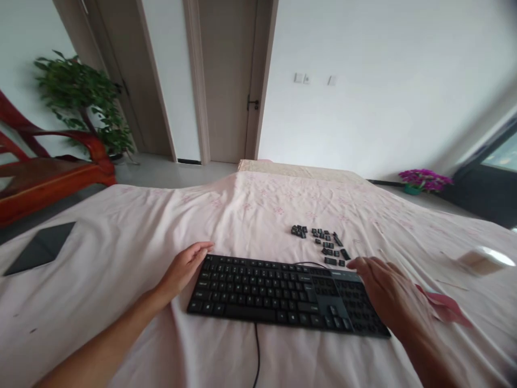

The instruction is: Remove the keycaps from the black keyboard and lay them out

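A black keyboard (278, 293) lies on a pink sheet in front of me, its cable running toward me. Part of its right section shows bare, with keys off. Several loose black keycaps (323, 243) lie just beyond its far edge. My left hand (183, 268) rests at the keyboard's left end, fingers stretched out and touching its corner. My right hand (390, 293) hovers over the keyboard's right end, fingers spread and slightly blurred, holding nothing that I can see.
The pink sheet (226, 215) covers a wide bed-like surface. A dark flat pad (40, 248) lies at the left. A pink object (444, 307) and a white one (484, 260) lie at the right. Beyond are a red wooden chair (44, 172), a plant (81, 102) and doors.
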`<action>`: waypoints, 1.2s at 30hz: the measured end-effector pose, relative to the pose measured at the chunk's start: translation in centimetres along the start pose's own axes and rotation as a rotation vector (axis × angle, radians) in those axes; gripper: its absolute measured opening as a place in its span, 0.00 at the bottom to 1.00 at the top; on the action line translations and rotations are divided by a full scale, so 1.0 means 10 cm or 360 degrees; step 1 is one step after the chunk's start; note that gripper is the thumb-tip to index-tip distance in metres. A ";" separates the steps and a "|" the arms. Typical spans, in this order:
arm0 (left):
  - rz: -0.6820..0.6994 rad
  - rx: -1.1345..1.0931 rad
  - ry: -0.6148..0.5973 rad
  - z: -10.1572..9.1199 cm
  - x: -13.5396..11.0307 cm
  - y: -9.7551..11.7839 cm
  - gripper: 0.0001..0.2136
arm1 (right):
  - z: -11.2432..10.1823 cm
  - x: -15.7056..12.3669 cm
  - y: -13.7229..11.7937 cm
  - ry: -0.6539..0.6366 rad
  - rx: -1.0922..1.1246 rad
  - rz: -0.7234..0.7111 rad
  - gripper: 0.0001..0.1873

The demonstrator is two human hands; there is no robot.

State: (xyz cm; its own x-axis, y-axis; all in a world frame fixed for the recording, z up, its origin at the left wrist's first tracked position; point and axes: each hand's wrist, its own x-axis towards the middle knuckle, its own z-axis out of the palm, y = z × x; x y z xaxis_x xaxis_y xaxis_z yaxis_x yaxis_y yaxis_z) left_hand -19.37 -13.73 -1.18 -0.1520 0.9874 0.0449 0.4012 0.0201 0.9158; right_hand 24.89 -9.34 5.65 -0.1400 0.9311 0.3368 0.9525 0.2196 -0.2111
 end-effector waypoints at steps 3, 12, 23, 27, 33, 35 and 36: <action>-0.0032 -0.0109 0.0030 -0.04 0.02 -0.07 0.22 | 0.04 0.20 -0.61 -0.0066 0.0575 -0.0031 0.20; 0.0050 -0.0180 0.0023 -0.04 0.02 -0.05 0.16 | 0.85 0.46 -2.06 -0.0678 0.1967 -0.0193 0.16; 0.0123 -0.0231 -0.0027 -0.10 0.10 -0.21 0.14 | 1.17 0.57 -2.58 -0.0762 0.2103 -0.0385 0.17; 0.0131 -0.0294 -0.0058 -0.12 0.11 -0.19 0.13 | 1.20 0.59 -2.64 -0.0806 0.2030 -0.0449 0.17; 0.0176 -0.0330 -0.0085 -0.14 0.11 -0.18 0.11 | 1.19 0.61 -2.70 -0.0875 0.1893 -0.0617 0.16; 0.0194 -0.0307 -0.0086 -0.14 0.11 -0.19 0.11 | 1.18 0.61 -2.72 -0.0847 0.1792 -0.0707 0.16; 0.0203 -0.0295 -0.0087 -0.14 0.11 -0.20 0.11 | 1.18 0.62 -2.72 -0.0822 0.1722 -0.0757 0.15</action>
State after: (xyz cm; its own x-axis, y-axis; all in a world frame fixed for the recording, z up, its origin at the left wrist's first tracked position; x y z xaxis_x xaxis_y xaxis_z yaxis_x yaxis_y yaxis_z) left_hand -21.61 -12.93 -2.34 -0.0597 0.9872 0.1481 0.2402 -0.1298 0.9620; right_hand -5.12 -6.15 2.65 -0.7222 0.6476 0.2429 0.1120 0.4561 -0.8829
